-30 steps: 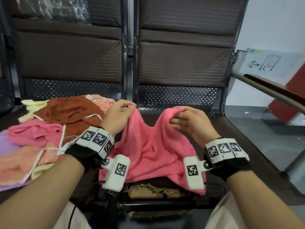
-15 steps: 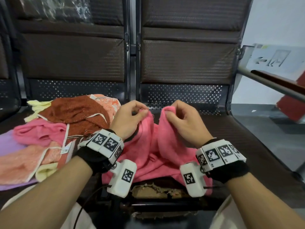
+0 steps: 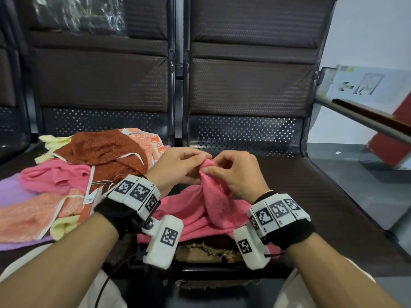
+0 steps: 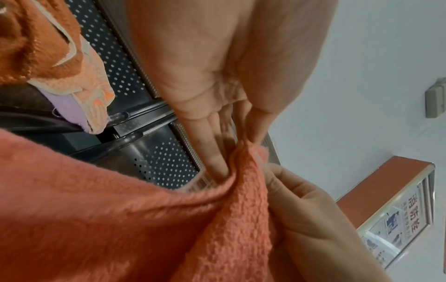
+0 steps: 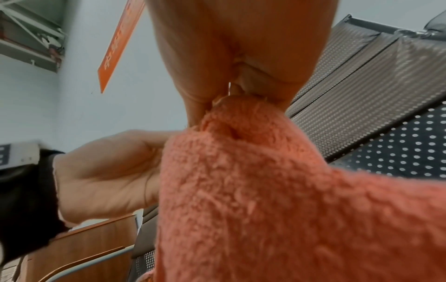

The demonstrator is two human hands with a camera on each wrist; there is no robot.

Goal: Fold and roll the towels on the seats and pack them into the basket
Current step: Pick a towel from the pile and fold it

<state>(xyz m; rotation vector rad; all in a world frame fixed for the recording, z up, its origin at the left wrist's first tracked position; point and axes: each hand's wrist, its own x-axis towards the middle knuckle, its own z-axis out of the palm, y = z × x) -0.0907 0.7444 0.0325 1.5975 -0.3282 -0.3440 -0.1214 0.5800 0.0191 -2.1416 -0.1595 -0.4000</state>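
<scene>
A person's left hand [image 3: 178,167] and right hand [image 3: 238,174] are pinching two corners of a fluffy pink terry towel [image 3: 213,210] together above the dark seat [image 3: 311,196], fingertips clamped on the cloth while the rest is draping onto the cushion. Doing this fold well likely means matching the corners squarely before laying it flat. Roughly six more crumpled towels [image 3: 73,174] are waiting on the neighbouring seat, though overlaps are blurring the count. No basket is showing.
</scene>
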